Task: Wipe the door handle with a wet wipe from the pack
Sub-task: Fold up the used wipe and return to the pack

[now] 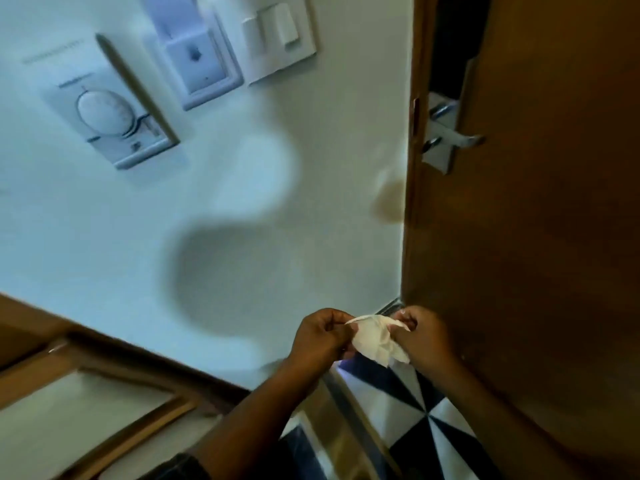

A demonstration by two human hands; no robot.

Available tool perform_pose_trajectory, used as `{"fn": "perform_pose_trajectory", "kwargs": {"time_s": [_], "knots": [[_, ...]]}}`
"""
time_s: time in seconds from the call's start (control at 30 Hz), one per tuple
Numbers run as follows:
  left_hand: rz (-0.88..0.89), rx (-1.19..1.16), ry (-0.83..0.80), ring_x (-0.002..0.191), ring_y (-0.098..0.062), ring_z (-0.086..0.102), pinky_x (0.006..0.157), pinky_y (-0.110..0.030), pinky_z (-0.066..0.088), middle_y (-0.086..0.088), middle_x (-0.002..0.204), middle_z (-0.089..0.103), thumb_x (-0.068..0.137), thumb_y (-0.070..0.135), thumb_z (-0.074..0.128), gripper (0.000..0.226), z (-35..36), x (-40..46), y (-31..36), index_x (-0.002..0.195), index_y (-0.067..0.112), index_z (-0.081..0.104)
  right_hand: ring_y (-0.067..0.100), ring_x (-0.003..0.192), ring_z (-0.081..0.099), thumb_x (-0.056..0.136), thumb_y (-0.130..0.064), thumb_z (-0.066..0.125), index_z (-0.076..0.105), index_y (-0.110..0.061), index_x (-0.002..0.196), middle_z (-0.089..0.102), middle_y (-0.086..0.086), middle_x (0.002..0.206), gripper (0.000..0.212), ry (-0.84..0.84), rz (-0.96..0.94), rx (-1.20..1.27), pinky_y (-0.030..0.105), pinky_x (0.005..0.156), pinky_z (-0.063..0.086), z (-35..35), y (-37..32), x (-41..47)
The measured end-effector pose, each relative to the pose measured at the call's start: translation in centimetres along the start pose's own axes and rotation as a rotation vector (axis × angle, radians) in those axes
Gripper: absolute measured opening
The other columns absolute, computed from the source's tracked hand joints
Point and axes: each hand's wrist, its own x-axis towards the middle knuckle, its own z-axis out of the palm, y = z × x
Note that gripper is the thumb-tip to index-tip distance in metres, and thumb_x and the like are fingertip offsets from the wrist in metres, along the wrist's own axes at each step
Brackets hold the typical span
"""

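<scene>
A crumpled white wet wipe [375, 337] hangs between both hands, low in the view. My left hand [320, 336] pinches its left edge and my right hand [424, 336] pinches its right edge. The silver lever door handle [453, 135] sits on a metal plate at the edge of the brown wooden door [536, 254], well above the hands at the upper right. The wipe is apart from the handle. No wipe pack is in view.
A white wall [225, 202] fills the left, with a round dial control [105, 114], a socket plate [199, 60] and a light switch [277, 36]. Wooden framed furniture [114, 410] stands at the lower left. Blue and white tiles [415, 410] cover the floor below.
</scene>
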Motion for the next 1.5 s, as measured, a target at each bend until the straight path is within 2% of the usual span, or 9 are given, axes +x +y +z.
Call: {"fn": "perform_pose_trajectory", "kwargs": {"time_s": [0.2, 0.33, 0.47, 1.0, 1.07, 1.17, 1.3, 1.4, 1.5], "knots": [[-0.172, -0.012, -0.038, 0.059, -0.01, 0.068, 0.052, -0.02, 0.054, 0.0, 0.067, 0.071, 0.098, 0.024, 0.061, 0.022, -4.4, -5.9, -8.3, 0.078, 0.023, 0.071, 0.025, 0.07, 0.071, 0.081, -0.013, 0.071, 0.067, -0.016, 0.072, 0.072, 0.007, 0.076, 0.011, -0.315, 0.079, 0.06, 0.045, 0.066, 0.061, 10.0, 1.5, -6.2], [-0.327, -0.014, 0.048, 0.075, -0.018, 0.073, 0.063, -0.028, 0.059, -0.01, 0.084, 0.073, 0.094, 0.013, 0.065, 0.014, -9.8, -9.7, -15.4, 0.081, 0.018, 0.069, 0.033, 0.086, 0.068, 0.092, -0.001, 0.055, 0.068, -0.002, 0.094, 0.068, 0.025, 0.1, 0.013, -0.68, 0.254, 0.176, 0.033, 0.07, 0.06, 16.6, 2.2, -11.3], [-0.359, -0.063, 0.058, 0.084, -0.025, 0.075, 0.067, -0.029, 0.06, -0.014, 0.097, 0.074, 0.097, 0.004, 0.055, 0.017, -15.0, -13.3, -22.3, 0.094, 0.013, 0.069, 0.019, 0.067, 0.065, 0.092, -0.004, 0.055, 0.068, -0.003, 0.096, 0.068, 0.019, 0.084, 0.014, -0.786, 0.17, 0.019, 0.024, 0.06, 0.055, 22.9, 2.2, -15.7], [-0.264, 0.196, 0.018, 0.083, -0.013, 0.065, 0.07, -0.022, 0.046, -0.006, 0.1, 0.076, 0.081, 0.011, 0.075, 0.021, -29.6, -20.1, -42.5, 0.102, 0.013, 0.073, 0.025, 0.056, 0.061, 0.085, 0.003, 0.063, 0.069, -0.01, 0.064, 0.066, 0.024, 0.073, 0.025, -0.422, 0.498, 0.057, 0.037, 0.061, 0.054, 46.6, 5.7, -29.5], [-0.349, 0.146, -0.018, 0.092, -0.025, 0.069, 0.083, -0.034, 0.057, -0.013, 0.107, 0.075, 0.084, -0.001, 0.067, 0.028, -30.3, -18.6, -45.0, 0.11, 0.007, 0.072, 0.019, 0.068, 0.063, 0.082, 0.005, 0.062, 0.071, -0.014, 0.08, 0.067, 0.015, 0.089, 0.021, -0.439, 0.375, -0.047, 0.029, 0.064, 0.053, 48.2, 7.4, -28.9], [-0.468, 0.054, -0.064, 0.08, -0.025, 0.069, 0.067, -0.033, 0.061, -0.018, 0.1, 0.073, 0.089, -0.006, 0.06, 0.023, -31.1, -16.7, -48.3, 0.104, 0.006, 0.072, 0.021, 0.092, 0.06, 0.083, 0.004, 0.063, 0.052, -0.011, 0.131, 0.056, 0.003, 0.107, 0.051, -0.61, 0.3, -0.185, 0.035, 0.079, 0.053, 50.1, 10.0, -28.2], [-0.55, -0.063, -0.068, 0.057, -0.01, 0.064, 0.049, -0.019, 0.054, -0.012, 0.08, 0.068, 0.089, -0.008, 0.055, 0.023, -31.0, -14.4, -51.6, 0.107, -0.001, 0.067, 0.019, 0.052, 0.062, 0.083, 0.005, 0.066, 0.062, 0.004, 0.105, 0.062, 0.018, 0.083, 0.022, -0.518, 0.51, -0.03, 0.032, 0.05, 0.056, 53.1, 13.6, -27.1], [-0.496, 0.036, -0.051, 0.083, -0.018, 0.068, 0.071, -0.032, 0.06, -0.012, 0.104, 0.07, 0.086, 0.0, 0.064, 0.039, -30.4, -13.7, -54.0, 0.124, 0.008, 0.062, 0.02, 0.048, 0.062, 0.08, -0.01, 0.075, 0.065, 0.0, 0.081, 0.066, 0.02, 0.076, 0.015, -0.409, 0.524, -0.142, 0.028, 0.045, 0.053, 54.5, 16.3, -26.5], [-0.387, 0.325, -0.115, 0.098, -0.02, 0.065, 0.089, -0.029, 0.051, -0.006, 0.107, 0.071, 0.083, 0.011, 0.075, 0.049, -30.1, -14.3, -56.3, 0.129, 0.009, 0.059, 0.033, 0.073, 0.069, 0.084, -0.021, 0.072, 0.068, 0.003, 0.086, 0.072, 0.022, 0.085, 0.025, -0.441, 0.265, -0.484, 0.042, 0.068, 0.058, 55.7, 19.0, -27.1]]}}
